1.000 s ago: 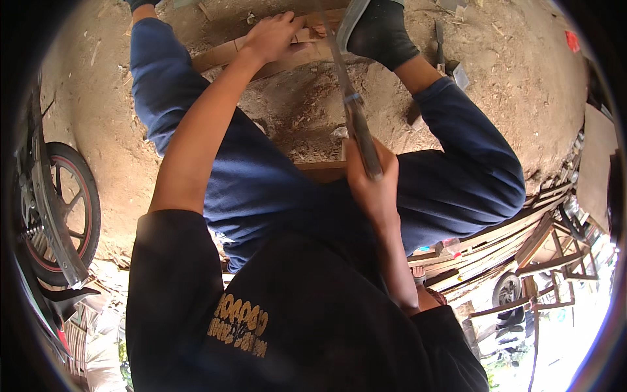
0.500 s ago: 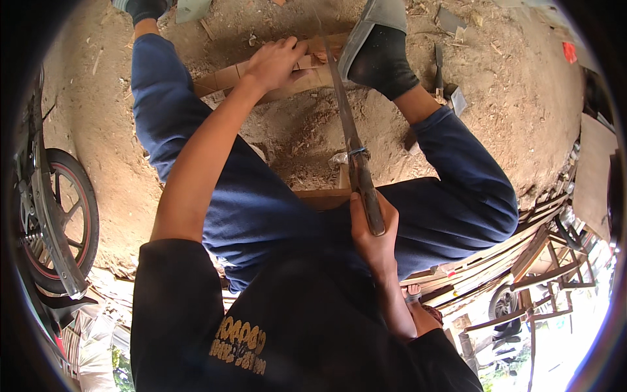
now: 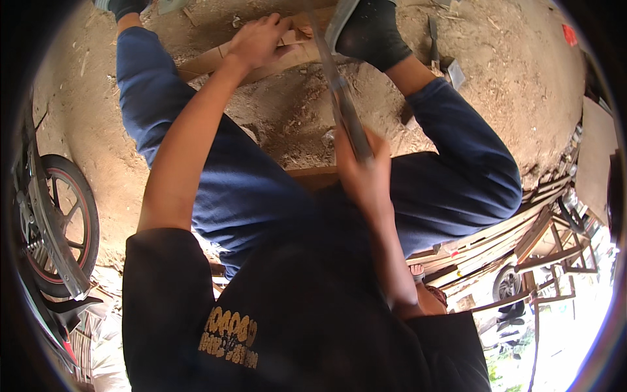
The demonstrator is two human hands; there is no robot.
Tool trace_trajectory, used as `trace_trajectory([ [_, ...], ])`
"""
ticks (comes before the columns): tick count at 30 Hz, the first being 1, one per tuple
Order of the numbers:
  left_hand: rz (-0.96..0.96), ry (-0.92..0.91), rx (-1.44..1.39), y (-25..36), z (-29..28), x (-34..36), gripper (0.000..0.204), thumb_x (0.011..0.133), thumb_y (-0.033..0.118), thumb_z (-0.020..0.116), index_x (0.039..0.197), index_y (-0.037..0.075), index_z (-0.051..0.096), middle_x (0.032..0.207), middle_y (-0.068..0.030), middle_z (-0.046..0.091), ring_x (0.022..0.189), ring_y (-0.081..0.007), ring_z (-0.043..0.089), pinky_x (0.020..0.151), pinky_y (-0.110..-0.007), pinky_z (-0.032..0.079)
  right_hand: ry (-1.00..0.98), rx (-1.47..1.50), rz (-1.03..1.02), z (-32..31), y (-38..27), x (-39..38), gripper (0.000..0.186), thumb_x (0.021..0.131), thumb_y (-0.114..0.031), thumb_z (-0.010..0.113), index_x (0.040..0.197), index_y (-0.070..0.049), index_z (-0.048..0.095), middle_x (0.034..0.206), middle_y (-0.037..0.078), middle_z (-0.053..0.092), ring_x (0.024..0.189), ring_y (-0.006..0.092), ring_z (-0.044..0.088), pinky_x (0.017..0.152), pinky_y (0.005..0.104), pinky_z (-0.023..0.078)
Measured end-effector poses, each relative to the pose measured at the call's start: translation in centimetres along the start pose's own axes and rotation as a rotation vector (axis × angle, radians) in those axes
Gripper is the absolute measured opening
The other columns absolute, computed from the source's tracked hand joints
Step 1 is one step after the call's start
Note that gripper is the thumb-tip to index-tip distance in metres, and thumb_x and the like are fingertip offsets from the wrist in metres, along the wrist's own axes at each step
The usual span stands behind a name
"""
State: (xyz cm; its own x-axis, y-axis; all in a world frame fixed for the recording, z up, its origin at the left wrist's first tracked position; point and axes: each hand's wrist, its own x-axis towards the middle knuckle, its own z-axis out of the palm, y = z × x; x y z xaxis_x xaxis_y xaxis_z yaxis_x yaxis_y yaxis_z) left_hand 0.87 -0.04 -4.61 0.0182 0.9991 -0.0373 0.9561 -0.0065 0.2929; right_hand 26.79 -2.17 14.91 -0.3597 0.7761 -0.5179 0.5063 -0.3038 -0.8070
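Observation:
My left hand (image 3: 260, 40) grips a length of pale wood (image 3: 206, 64) lying crosswise on the dirt between my feet, its fingers curled over the upper side. My right hand (image 3: 359, 176) is closed on the dark handle of a long saw (image 3: 353, 130). The thin blade, blurred by motion, points away from me and crosses the wood just right of my left hand. My right foot, in a grey slip-on shoe (image 3: 372, 29), is against the wood beside the blade.
A dark long tool (image 3: 433, 42) and a metal piece (image 3: 455, 74) lie right of my foot. A motorbike wheel (image 3: 65, 222) stands at far left. Stacked boards (image 3: 470, 255), a wooden frame (image 3: 548, 261), a pale panel (image 3: 594, 163) and someone's bare foot (image 3: 417, 270) appear at right.
My right hand and the saw came back toward my body half a second ago and have since moved forward again. My left hand stays on the wood; the whole view has shifted slightly.

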Motion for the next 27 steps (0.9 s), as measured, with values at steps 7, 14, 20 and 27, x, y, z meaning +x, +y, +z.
trace_trajectory([
  [7,-0.025,-0.048,0.057,-0.2,-0.1,0.1,0.051,0.089,0.043,0.066,0.126,0.010,0.054,0.110,-0.0146,0.058,0.105,-0.0328,0.062,0.087,-0.045,0.052,0.044,-0.085,-0.089,-2.2,0.3,-4.8,0.020,0.094,-0.010,0.058,0.078,0.002,0.057,0.061,0.008,0.056,0.059,0.0087,0.052,0.053,0.0325,0.043],
  [14,-0.024,0.019,0.021,0.3,0.3,-0.1,0.052,0.088,0.042,0.067,0.125,0.008,0.054,0.112,-0.0152,0.058,0.104,-0.0339,0.063,0.091,-0.046,0.050,0.011,-0.016,0.024,-0.8,-0.6,-0.5,0.016,0.092,-0.004,0.060,0.079,0.003,0.056,0.059,0.007,0.052,0.058,0.0085,0.045,0.051,0.0338,0.040],
  [20,-0.046,-0.008,0.024,0.4,-0.3,0.1,0.050,0.088,0.040,0.068,0.125,0.009,0.055,0.113,-0.0146,0.058,0.106,-0.0335,0.062,0.090,-0.045,0.050,0.019,-0.106,-0.012,-2.7,-0.2,-6.6,0.015,0.092,-0.005,0.062,0.081,0.004,0.058,0.061,0.011,0.054,0.061,0.0076,0.047,0.053,0.0311,0.043],
  [27,-0.032,0.007,0.015,0.0,-0.1,-0.1,0.051,0.088,0.042,0.067,0.125,0.009,0.054,0.114,-0.0139,0.058,0.107,-0.0343,0.062,0.091,-0.044,0.050,-0.001,-0.186,-0.123,-0.3,-0.3,-2.8,0.016,0.094,-0.005,0.059,0.079,0.002,0.057,0.062,-0.002,0.049,0.060,0.0020,0.040,0.049,0.0250,0.034],
])
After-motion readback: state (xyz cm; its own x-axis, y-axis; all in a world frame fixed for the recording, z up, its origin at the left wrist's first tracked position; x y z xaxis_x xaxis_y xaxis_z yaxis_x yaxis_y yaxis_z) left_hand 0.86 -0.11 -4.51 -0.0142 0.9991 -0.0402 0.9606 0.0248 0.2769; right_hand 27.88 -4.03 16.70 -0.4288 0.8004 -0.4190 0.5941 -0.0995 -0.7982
